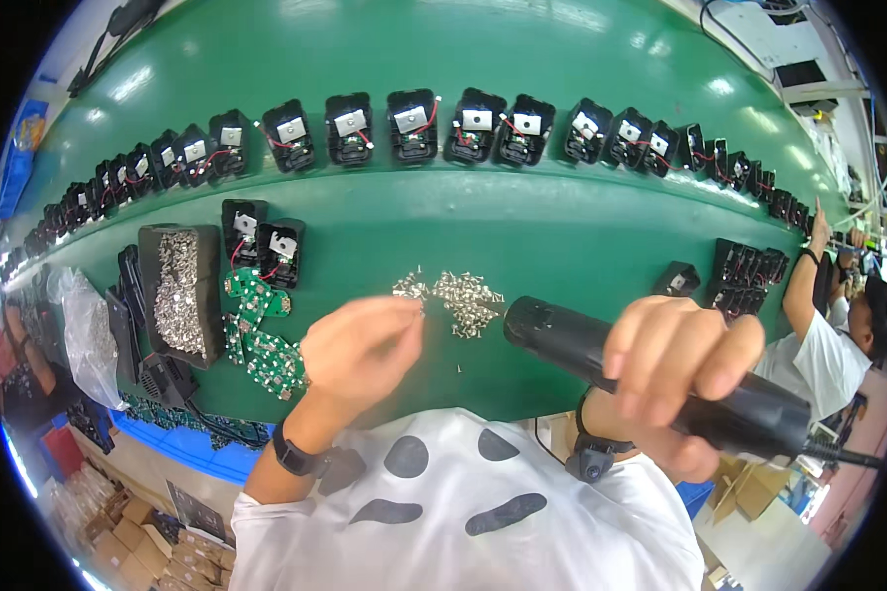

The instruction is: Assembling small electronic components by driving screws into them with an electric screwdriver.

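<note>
A green bench [355, 227] spans the view. Above its near right side, a black cylindrical tool [566, 344] fills the right hand [675, 364], fingers wrapped round it. The blurred left hand [360, 350] curls beside loose silver screws [469, 303] at the bench's middle; whether it grips one, I cannot tell.

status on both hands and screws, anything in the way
Right hand gripping black corded tool. Left hand by screws, grip unclear. Screws piled on green table. Circuit boards off left, not blocking.

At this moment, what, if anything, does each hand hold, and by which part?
The right hand grips the black corded tool around its body. Whether the left hand holds anything cannot be told.
</note>
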Demonstrator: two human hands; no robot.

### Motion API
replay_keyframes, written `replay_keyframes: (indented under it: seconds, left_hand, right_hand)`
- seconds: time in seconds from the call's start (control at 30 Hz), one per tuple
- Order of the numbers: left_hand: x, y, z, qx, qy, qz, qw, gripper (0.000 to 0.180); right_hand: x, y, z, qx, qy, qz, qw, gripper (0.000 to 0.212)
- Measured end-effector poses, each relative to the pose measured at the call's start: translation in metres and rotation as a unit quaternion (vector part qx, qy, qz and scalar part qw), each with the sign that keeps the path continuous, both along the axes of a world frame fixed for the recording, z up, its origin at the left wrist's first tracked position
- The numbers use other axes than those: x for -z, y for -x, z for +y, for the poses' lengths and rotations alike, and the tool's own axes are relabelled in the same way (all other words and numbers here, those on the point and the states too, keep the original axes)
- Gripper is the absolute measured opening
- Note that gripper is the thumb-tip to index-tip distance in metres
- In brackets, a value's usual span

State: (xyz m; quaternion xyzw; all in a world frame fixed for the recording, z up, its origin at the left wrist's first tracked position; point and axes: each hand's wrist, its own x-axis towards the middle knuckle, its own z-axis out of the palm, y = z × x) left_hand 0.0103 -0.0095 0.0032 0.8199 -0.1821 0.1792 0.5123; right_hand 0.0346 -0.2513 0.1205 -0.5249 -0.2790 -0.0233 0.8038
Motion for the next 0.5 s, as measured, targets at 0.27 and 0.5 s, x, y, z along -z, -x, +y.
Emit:
replay_keyframes:
  seconds: [0.27, 0.5]
  left_hand:
    - [-0.014, -0.011, -0.039, 0.080, 0.480, 0.410, 0.772, 0.013]
    - [-0.016, -0.010, -0.039, 0.087, 0.557, 0.516, 0.645, 0.017]
  right_hand:
    - [-0.003, 0.006, 0.016, 0.099, -0.077, -0.001, 0.992, 0.040]
    - [0.000, 0.005, 0.017, 0.097, -0.101, 0.024, 0.990, 0.040]
